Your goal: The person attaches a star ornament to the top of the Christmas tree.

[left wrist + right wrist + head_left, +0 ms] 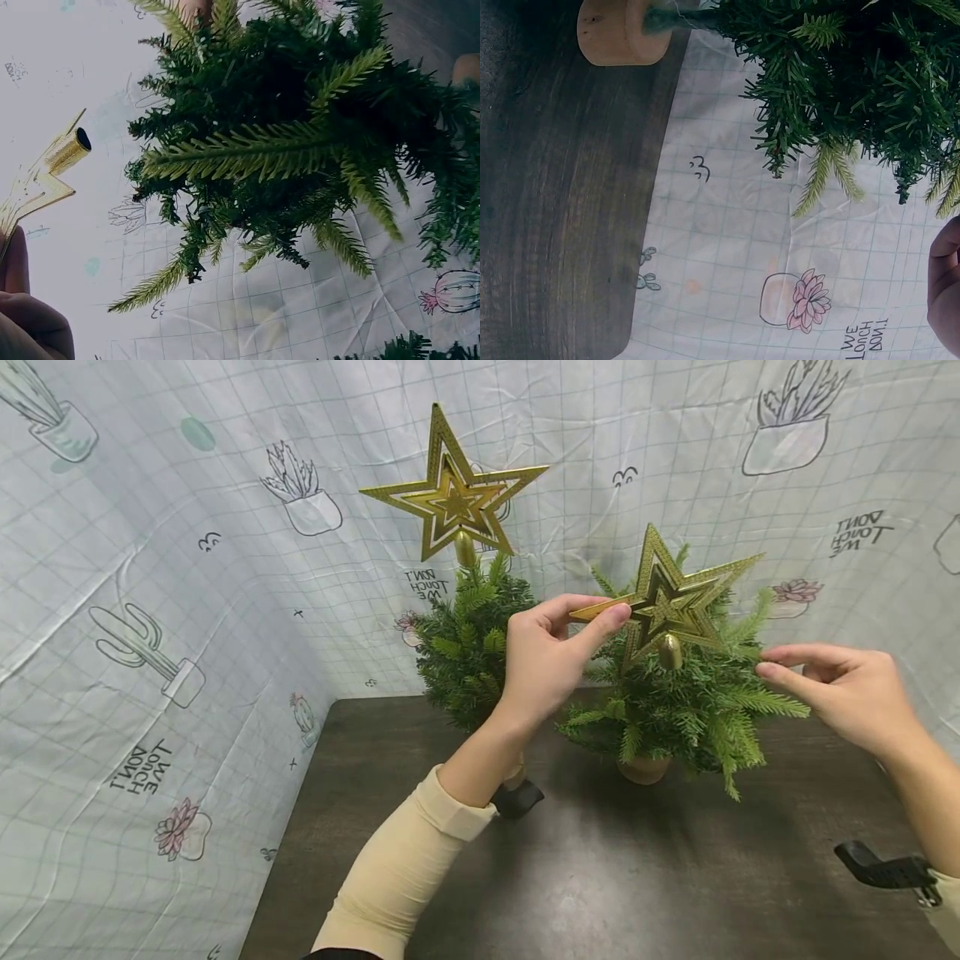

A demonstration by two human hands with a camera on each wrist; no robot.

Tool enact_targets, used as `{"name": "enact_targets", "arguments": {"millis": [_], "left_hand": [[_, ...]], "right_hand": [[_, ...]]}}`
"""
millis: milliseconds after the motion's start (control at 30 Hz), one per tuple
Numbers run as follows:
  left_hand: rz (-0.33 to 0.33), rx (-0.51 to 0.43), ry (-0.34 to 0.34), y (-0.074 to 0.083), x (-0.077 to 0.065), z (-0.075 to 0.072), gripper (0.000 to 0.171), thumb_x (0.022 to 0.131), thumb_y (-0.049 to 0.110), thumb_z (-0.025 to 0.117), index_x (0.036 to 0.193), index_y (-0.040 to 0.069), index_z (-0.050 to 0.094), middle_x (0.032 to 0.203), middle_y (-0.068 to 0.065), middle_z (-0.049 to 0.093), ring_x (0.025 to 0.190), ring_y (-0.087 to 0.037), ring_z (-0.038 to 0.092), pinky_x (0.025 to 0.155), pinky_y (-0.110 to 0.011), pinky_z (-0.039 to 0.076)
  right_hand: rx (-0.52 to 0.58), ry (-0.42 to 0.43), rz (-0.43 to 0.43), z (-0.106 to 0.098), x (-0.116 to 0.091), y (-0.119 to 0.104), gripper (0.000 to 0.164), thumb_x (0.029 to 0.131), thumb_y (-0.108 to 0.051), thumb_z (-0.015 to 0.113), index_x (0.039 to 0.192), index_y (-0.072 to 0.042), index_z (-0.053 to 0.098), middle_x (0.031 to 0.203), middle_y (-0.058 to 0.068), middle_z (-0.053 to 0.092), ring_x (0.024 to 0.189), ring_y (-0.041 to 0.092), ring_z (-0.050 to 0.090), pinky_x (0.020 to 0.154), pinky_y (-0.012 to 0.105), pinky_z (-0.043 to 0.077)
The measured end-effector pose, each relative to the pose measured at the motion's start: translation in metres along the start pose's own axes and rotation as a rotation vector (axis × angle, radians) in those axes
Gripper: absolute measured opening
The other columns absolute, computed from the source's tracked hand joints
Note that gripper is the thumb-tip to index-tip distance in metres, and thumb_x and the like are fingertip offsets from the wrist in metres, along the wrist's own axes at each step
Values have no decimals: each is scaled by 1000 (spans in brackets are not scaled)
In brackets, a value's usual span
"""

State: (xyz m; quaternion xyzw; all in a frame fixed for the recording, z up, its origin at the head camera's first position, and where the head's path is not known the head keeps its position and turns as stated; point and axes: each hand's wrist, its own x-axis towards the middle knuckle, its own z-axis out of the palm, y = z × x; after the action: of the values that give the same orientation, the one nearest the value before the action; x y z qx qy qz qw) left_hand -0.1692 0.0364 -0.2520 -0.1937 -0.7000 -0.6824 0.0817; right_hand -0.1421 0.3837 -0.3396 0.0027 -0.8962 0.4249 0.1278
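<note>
My left hand (547,652) pinches one point of a gold star tree topper (667,610) between thumb and fingers. In the left wrist view the topper's hollow socket (69,151) is apart from the small artificial Christmas tree (247,157). My right hand (855,693) is at this tree's right side, thumb and forefinger closed at the tip of a branch (750,627). At the edge of the right wrist view, the fingers (946,277) meet the sprigs; the exact contact is hidden. Under the tree is a round wooden base (622,31).
A second small tree (472,643) stands to the left with its own gold star (453,502) on top. Both trees are on a dark wooden table (600,877). Behind and left hangs a white grid-patterned cloth (247,610) with plant drawings.
</note>
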Motion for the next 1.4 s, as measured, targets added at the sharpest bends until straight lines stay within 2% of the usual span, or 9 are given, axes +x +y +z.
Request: {"name": "enact_targets", "arguments": {"millis": [333, 600, 967, 1233, 1400], "left_hand": [[66, -20, -2, 4, 17, 11, 18, 93, 17, 81, 106, 5, 81, 99, -9, 82, 42, -15, 24, 42, -25, 26], [87, 36, 3, 12, 29, 20, 19, 93, 20, 81, 107, 6, 81, 97, -9, 82, 43, -11, 25, 43, -24, 25], [16, 70, 12, 17, 44, 33, 24, 95, 27, 80, 112, 11, 80, 97, 2, 82, 39, -10, 32, 41, -24, 31], [-26, 104, 34, 16, 55, 38, 25, 94, 31, 80, 113, 14, 80, 102, 7, 82, 40, -8, 36, 42, -23, 34], [-54, 123, 23, 18, 61, 41, 25, 94, 34, 80, 113, 17, 80, 104, 10, 81, 41, -7, 36, 43, -22, 33]], "right_hand": [[3, 13, -5, 0, 0, 0, 15, 93, -22, 82, 107, -27, 81, 51, -14, 50, 45, 8, 37, 43, 33, 25], [11, 11, -1, 1, 1, 0, 16, 92, -21, 83, 107, -28, 81, 52, -15, 54, 46, 5, 40, 43, 33, 26], [-12, 3, -4, 0, -1, 0, 16, 93, -27, 82, 109, -25, 81, 52, -14, 54, 46, 8, 39, 43, 33, 27], [3, 11, 5, 3, 0, -2, 15, 93, -22, 82, 106, -30, 81, 51, -14, 53, 45, 7, 39, 43, 32, 26], [17, 17, 5, 2, 0, -3, 17, 92, -20, 82, 105, -30, 81, 51, -14, 53, 44, 6, 39, 42, 32, 26]]}}
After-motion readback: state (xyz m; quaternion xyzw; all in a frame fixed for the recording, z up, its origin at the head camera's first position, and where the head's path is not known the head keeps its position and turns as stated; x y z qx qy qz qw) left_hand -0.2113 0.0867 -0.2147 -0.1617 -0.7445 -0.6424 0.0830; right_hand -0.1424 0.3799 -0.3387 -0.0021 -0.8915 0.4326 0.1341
